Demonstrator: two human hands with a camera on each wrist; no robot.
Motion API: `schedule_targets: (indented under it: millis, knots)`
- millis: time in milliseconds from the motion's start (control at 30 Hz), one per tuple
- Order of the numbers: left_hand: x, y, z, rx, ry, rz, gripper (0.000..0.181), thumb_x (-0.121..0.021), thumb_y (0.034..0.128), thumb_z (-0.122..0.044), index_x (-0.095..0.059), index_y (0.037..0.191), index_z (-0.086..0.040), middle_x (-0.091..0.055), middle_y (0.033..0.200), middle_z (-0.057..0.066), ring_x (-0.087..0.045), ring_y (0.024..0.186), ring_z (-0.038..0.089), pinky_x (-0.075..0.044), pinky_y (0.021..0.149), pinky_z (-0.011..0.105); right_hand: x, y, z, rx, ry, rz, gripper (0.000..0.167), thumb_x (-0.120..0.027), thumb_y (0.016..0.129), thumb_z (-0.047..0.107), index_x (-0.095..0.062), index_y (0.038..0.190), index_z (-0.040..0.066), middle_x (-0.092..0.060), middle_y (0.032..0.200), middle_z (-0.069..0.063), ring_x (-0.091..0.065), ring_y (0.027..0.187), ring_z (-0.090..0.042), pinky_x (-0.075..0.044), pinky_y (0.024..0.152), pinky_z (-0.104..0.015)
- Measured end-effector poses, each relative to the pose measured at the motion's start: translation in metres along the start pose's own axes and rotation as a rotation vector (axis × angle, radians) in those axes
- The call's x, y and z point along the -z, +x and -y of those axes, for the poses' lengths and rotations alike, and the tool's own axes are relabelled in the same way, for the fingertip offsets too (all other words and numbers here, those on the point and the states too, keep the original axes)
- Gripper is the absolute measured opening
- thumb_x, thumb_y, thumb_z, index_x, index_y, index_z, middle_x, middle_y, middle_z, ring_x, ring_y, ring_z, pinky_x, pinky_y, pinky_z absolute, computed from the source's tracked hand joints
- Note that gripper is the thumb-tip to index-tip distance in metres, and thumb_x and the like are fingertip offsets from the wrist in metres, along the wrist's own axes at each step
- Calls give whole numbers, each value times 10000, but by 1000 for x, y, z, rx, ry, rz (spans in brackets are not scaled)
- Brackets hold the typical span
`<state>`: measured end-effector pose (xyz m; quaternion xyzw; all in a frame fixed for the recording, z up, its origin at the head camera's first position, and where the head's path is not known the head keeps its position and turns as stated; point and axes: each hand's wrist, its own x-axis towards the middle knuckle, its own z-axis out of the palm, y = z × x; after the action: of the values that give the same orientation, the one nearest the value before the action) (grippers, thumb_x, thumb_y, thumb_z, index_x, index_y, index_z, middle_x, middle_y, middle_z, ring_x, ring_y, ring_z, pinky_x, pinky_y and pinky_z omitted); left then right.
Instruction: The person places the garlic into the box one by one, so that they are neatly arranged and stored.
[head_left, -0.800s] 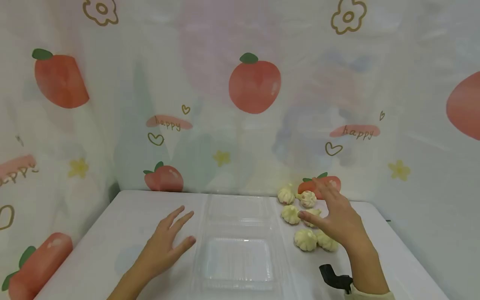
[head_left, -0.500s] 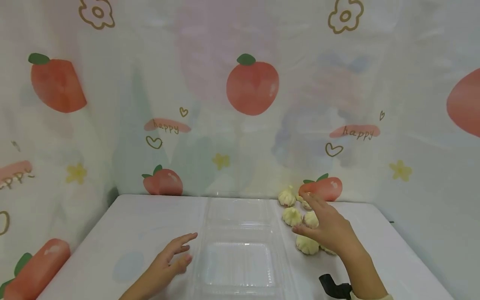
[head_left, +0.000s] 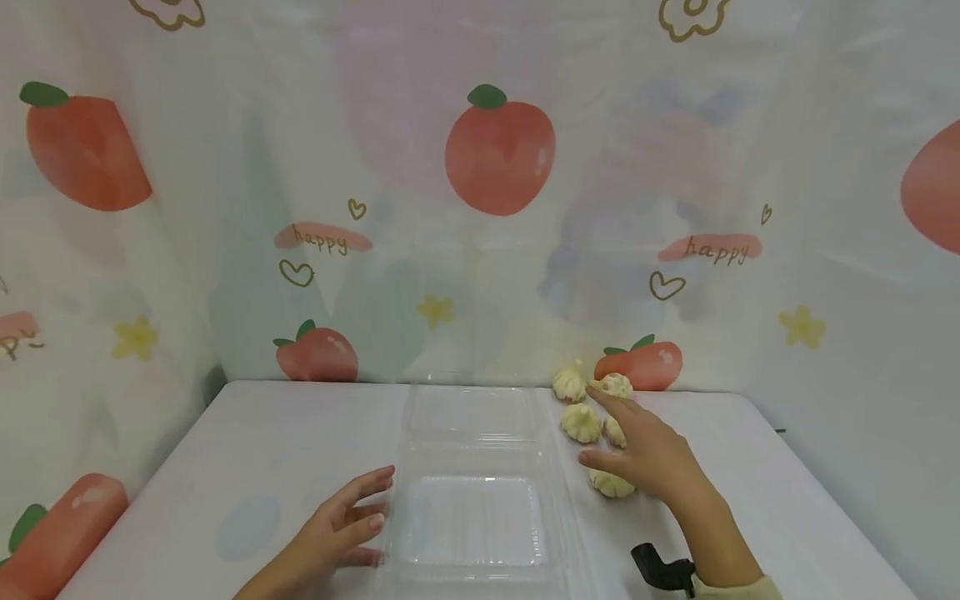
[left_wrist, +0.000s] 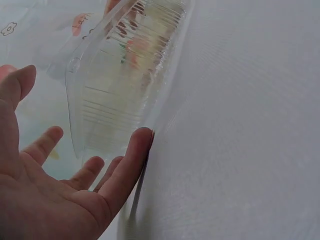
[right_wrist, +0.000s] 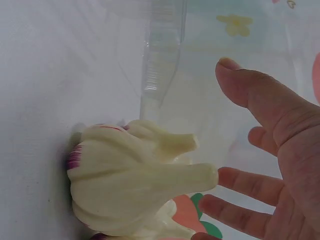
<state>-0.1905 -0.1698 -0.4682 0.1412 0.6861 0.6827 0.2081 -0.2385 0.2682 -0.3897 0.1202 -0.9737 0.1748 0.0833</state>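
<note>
An open, hinged clear plastic box (head_left: pixel 472 521) lies flat in the middle of the white table. At its left side is my left hand (head_left: pixel 333 529), fingers extended and apart, thumb raised. In the left wrist view one fingertip is close to the box (left_wrist: pixel 112 100); contact is hard to tell. Over several garlic bulbs (head_left: pixel 580 423) to the right of the box hovers my right hand (head_left: pixel 652 458), thumb and fingers spread. A large garlic bulb (right_wrist: pixel 112 182) with a purple base stands near those fingers in the right wrist view, its stem pointing toward them. The hand partly hides the bulbs in the head view.
A white curtain (head_left: pixel 480 267) printed with fruit and hearts rises behind the table (head_left: pixel 300 433) and along its left and right sides. A black strap-like piece (head_left: pixel 663 571) sits at the right wrist, beside a light sleeve (head_left: pixel 735 588).
My left hand has come down and nearer to the box's left side. My right hand has lowered and shifted slightly left over the garlic bulbs. The head view has moved a little.
</note>
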Motion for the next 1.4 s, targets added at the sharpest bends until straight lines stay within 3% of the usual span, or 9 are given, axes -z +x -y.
schedule_targets:
  millis: [233,467,700,1033,1233,1400]
  knots:
    - [-2,-2,-1,-11,-26,65,629,-538,1033,-187,-244,1588,-204,-141,1634,207,-267,1437,436,-557,870,503,-10,1,-4,-37,2,53,857,-806,759,558,-471,1491,263,-536,1464,-110,-528,1280,-411,-455,850,-681]
    - [-7,-2,3,-27,-95,114,725,-604,998,-152,-196,1597,-167,-79,1639,243,-167,1468,483,-547,885,533,-20,6,-9,-76,26,143,835,-841,724,528,-538,1440,226,-653,1289,-100,-625,1130,-330,-476,820,-635]
    - [-7,-1,3,-37,-113,119,769,-638,972,-129,-191,1596,-145,-78,1643,236,-158,1475,480,-538,904,534,-26,9,-11,-53,35,162,698,-879,709,415,-623,1316,184,-696,1174,-104,-647,1062,-330,-503,763,-583]
    - [-8,-2,5,-28,-157,116,802,-661,955,-101,-177,1595,-110,-97,1643,232,-247,1472,402,-521,952,498,-24,5,-8,-22,99,233,602,-928,643,270,-679,1183,176,-680,1177,-79,-630,1068,-283,-503,873,-516]
    - [-9,-3,4,-11,-193,119,836,-685,939,-70,-170,1596,-110,-79,1654,216,-266,1475,375,-506,982,482,-24,2,-8,8,161,268,584,-853,589,43,-679,1132,167,-668,1147,-25,-551,918,-200,-456,706,-364]
    - [-9,-2,5,0,-187,104,827,-689,939,-85,-187,1595,-125,-92,1651,217,-291,1467,364,-511,978,476,-26,4,-7,-4,135,254,563,-836,609,78,-662,1136,176,-678,1089,19,-546,880,-169,-451,721,-362]
